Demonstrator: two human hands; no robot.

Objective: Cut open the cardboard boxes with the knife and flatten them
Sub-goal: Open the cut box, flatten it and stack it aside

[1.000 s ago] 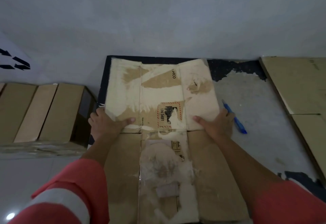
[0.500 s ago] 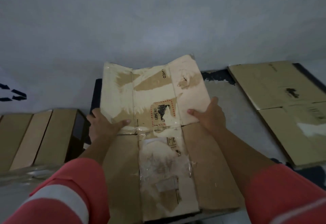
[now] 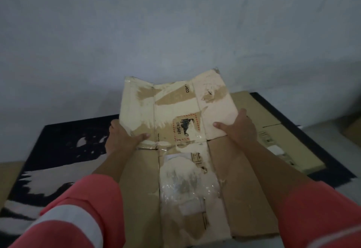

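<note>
I hold a flattened cardboard box [image 3: 175, 114], pale and torn on its far half, brown with tape on its near half. A red-bordered "UN 3481" label sits near its middle fold. My left hand [image 3: 123, 136] grips the left edge, thumb on top and fingers underneath. On the right edge, my right hand [image 3: 238, 128] grips the same way. The box is lifted off the surface, its far half tilted up toward the wall. No knife is in view.
A pile of flattened brown cardboard [image 3: 273, 130] lies to the right on a dark, worn mat [image 3: 64, 146]. A grey wall [image 3: 175, 32] rises close behind. Another piece of cardboard [image 3: 7, 177] shows at the far left edge.
Both hands have lifted the flattened box off the mat and carried it to the right, over toward the cardboard pile. The blue knife and the boxes at left have left the view.
</note>
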